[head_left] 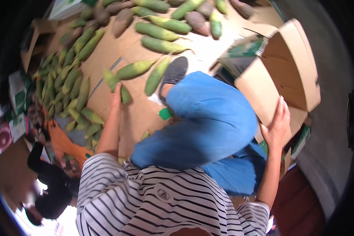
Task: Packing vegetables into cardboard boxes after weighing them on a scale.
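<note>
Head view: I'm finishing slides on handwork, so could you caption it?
Left hand gripping a green radish, right hand flat against an open cardboard box, more radishes lying around.

No wording or number can be read. A small round emblem (163, 194) stands on the striped shirt (185, 210), nearer the body than the left hand's (116, 95) grip and right of it, its detail too small to make out. Green-and-white printing (244, 48) shows beyond the right hand (276, 125), and a white-and-green package (18, 92) well left of the grip; both are illegible.
</note>
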A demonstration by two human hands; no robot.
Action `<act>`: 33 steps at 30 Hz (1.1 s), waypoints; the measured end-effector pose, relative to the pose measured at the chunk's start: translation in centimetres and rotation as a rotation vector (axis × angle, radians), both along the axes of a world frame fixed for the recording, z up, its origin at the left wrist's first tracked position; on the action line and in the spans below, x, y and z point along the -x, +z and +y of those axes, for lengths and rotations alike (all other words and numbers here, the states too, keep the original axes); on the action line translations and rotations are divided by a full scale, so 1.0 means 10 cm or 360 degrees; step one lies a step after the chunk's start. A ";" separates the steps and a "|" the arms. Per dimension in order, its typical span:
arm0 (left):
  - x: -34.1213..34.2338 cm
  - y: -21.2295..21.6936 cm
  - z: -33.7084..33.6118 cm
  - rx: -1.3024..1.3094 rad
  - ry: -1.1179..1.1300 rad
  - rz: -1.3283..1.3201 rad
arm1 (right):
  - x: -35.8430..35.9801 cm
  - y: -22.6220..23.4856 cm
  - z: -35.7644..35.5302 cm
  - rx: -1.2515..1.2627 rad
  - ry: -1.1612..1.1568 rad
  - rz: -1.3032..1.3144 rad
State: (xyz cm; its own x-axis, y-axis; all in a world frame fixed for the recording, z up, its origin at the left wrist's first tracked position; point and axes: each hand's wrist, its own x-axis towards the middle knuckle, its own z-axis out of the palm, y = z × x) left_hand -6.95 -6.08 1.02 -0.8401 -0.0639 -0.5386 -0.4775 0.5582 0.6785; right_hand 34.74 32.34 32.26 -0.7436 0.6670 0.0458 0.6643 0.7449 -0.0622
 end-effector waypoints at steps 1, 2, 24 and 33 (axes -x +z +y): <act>-0.13 0.22 0.18 -0.0129 -0.0054 0.0058 | -0.02 -0.03 0.02 0.0038 -0.0011 0.0014; -0.21 0.62 0.45 -0.0261 -0.0100 0.0117 | 0.00 -0.02 0.02 0.0030 -0.0007 -0.0017; -2.26 3.17 4.71 -0.0309 -0.3604 0.0976 | -0.13 0.01 0.01 0.0135 -0.0011 0.0035; -1.97 2.91 4.48 -0.1488 -0.2744 0.1305 | -0.15 0.01 0.02 0.0132 -0.0039 0.0045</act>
